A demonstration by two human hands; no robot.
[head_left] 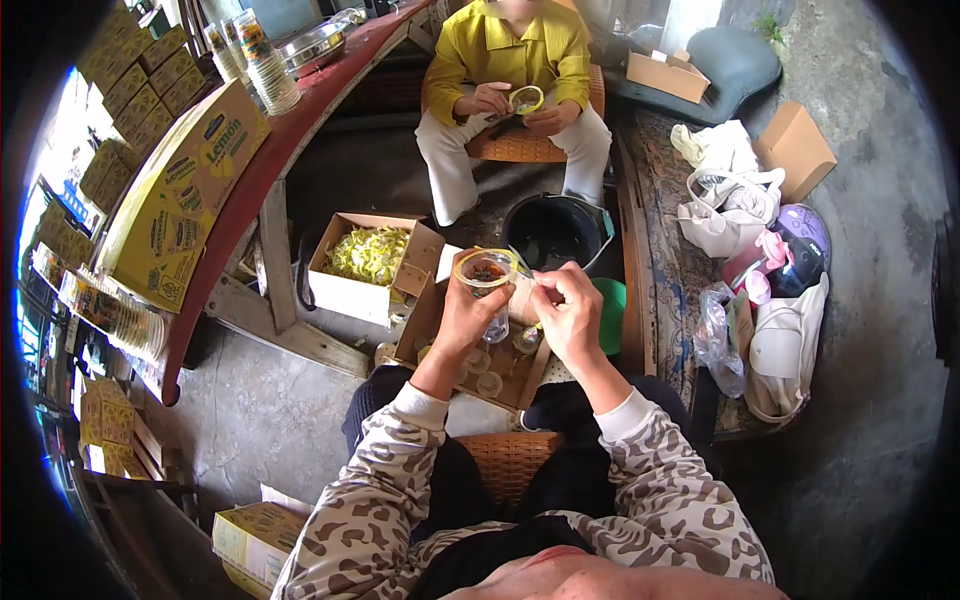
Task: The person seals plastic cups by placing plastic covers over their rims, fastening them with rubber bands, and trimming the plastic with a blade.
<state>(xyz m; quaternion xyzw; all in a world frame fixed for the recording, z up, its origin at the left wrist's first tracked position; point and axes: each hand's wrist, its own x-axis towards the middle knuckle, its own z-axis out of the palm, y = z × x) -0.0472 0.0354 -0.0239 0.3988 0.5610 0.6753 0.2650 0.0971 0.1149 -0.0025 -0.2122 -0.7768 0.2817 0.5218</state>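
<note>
My left hand (472, 312) is wrapped round a clear plastic cup (487, 268) with a yellow rim and a printed side. Close to the cup's right edge, my right hand (566, 312) pinches something thin; whether it is a blade or a strip of the rim I cannot tell. Below both hands, an open cardboard box (532, 388) holds several clear cups, partly hidden by my forearms. Just beyond the hands stands a black bucket (556, 232), and a green container (608, 315) shows beside my right wrist.
A carton of yellow strips (366, 255) stands to the left. Along the left runs a red-edged table (330, 85) with a lemon carton (185, 195) and stacked cups. Opposite sits a person in a yellow shirt (510, 50), holding a yellow-rimmed cup. Bags (735, 200) and a helmet (800, 240) lie right.
</note>
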